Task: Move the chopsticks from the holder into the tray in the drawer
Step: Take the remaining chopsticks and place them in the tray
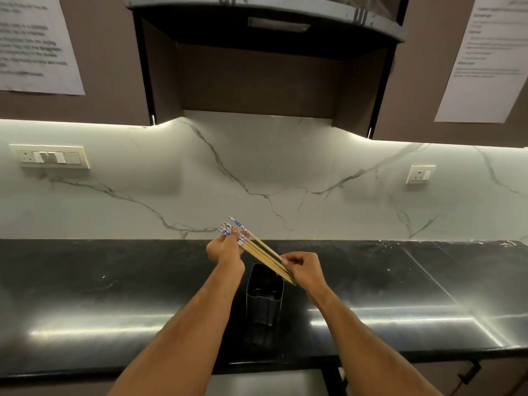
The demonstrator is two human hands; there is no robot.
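Left hand (225,248): my arm reaches forward, grip closed round the patterned ends of the chopsticks (261,250).
Right hand (304,270): my fingers pinch their plain tips.
Chopsticks: one bundle, slanting above the holder (264,295).
Holder: dark, upright on the black bench (114,295).
Writing: wall sheets (37,44), blurred, unreadable.

Black countertop (114,281), marble backsplash (257,172), switch panel (50,156), wall socket (420,173), printed sheets (37,44) on cabinets
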